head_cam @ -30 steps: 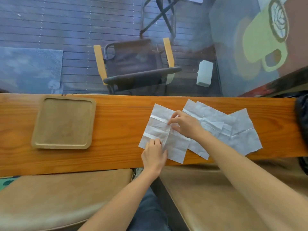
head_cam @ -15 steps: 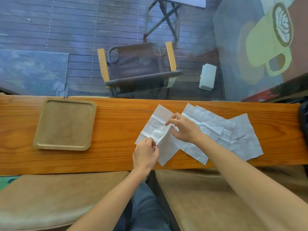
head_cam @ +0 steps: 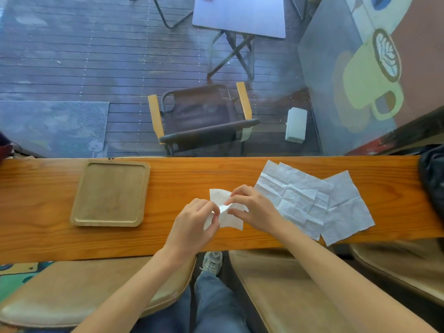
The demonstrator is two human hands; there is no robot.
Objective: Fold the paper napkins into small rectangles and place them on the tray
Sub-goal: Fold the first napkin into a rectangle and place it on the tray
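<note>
A white paper napkin (head_cam: 228, 218), partly folded, is pinched between both hands above the middle of the wooden counter (head_cam: 192, 179). My left hand (head_cam: 194, 224) grips its left edge and my right hand (head_cam: 254, 209) grips its right side; the fingers hide much of it. To the right lie several unfolded napkins (head_cam: 312, 198), overlapping flat on the counter. The wooden tray (head_cam: 79, 207) sits on the left of the counter with nothing on it.
A dark bag (head_cam: 432, 179) rests at the counter's right end. Tan padded seats (head_cam: 72, 294) stand below the near edge. Beyond the glass are a chair (head_cam: 201, 121), a folding table (head_cam: 240, 18) and a deck.
The flat napkin has been lifted and folded smaller between both hands, and it has moved left, away from the pile. The camera view has tilted up.
</note>
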